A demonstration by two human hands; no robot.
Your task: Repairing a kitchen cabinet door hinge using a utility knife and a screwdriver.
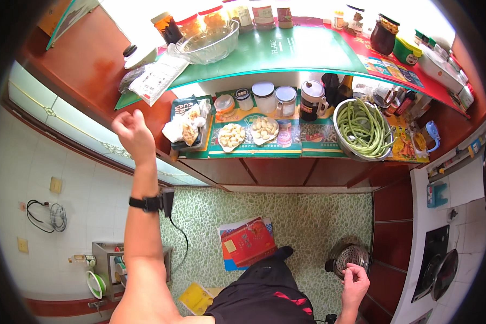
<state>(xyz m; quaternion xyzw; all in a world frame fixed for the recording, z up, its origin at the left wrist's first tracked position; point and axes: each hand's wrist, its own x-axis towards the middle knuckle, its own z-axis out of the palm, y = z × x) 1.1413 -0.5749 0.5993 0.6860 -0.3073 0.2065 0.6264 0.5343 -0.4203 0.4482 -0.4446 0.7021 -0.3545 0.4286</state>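
Right now the person's two hands are well apart. From where I stand, the left hand (132,127) is raised beside the left end of the green-topped shelf (308,48), fingers curled inward; I can't tell whether anything is inside them. Down low, the right hand (355,283) has its thumb and fingertips drawn close, and whether they pinch something I can't make out. Near the left hand, a container (206,135) of pale, papery pieces (188,134) sits on the counter (264,152). To its right come two small dishes of peeled cloves (231,135), then a metal bowl (346,147) heaped with long green beans (362,127). On the floor, a perforated round metal vessel (355,256) shows just beyond the right hand.
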